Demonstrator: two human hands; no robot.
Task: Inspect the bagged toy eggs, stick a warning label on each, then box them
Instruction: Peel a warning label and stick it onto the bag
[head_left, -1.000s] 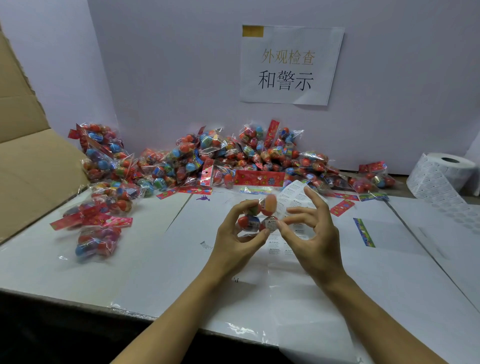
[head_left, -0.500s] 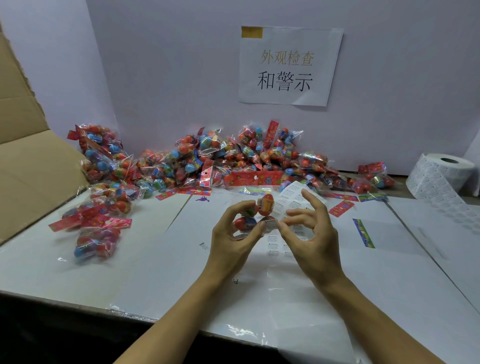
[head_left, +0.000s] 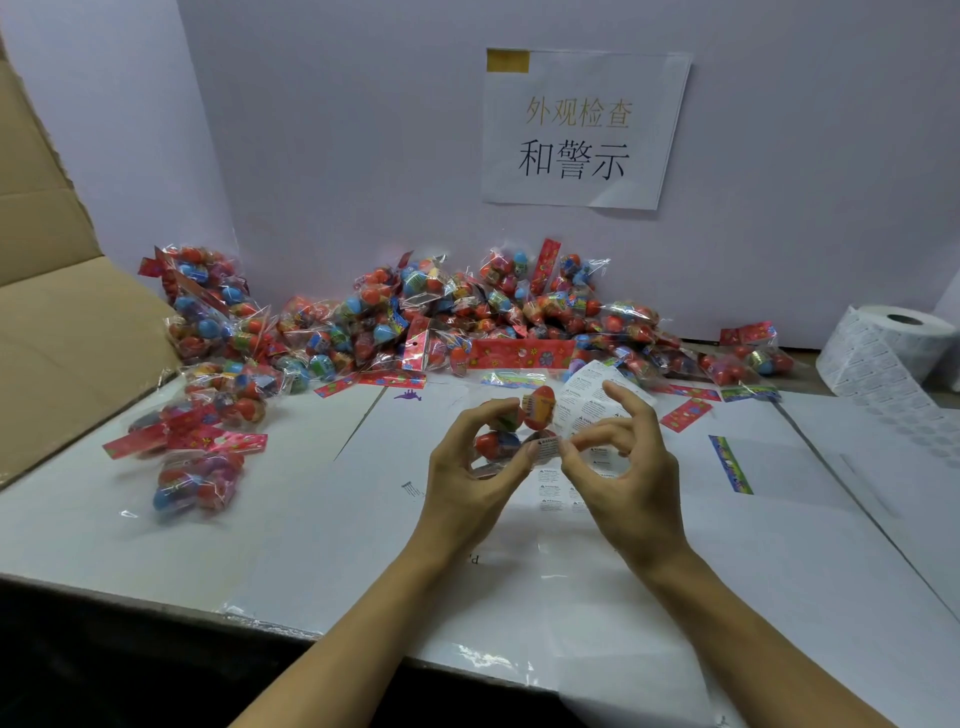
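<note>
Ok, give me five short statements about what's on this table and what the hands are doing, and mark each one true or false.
1. The left hand holds a bag of toy eggs above the table. True.
2. The right hand lies flat on the table. False: it is raised, with thumb and forefinger pinching at a white label on the bag.
3. The roll of labels stands at the table's far right. True.
4. The pile of bagged eggs lies along the near edge of the table. False: it is heaped against the back wall.
5. The cardboard box is on the right. False: it is on the left.
</note>
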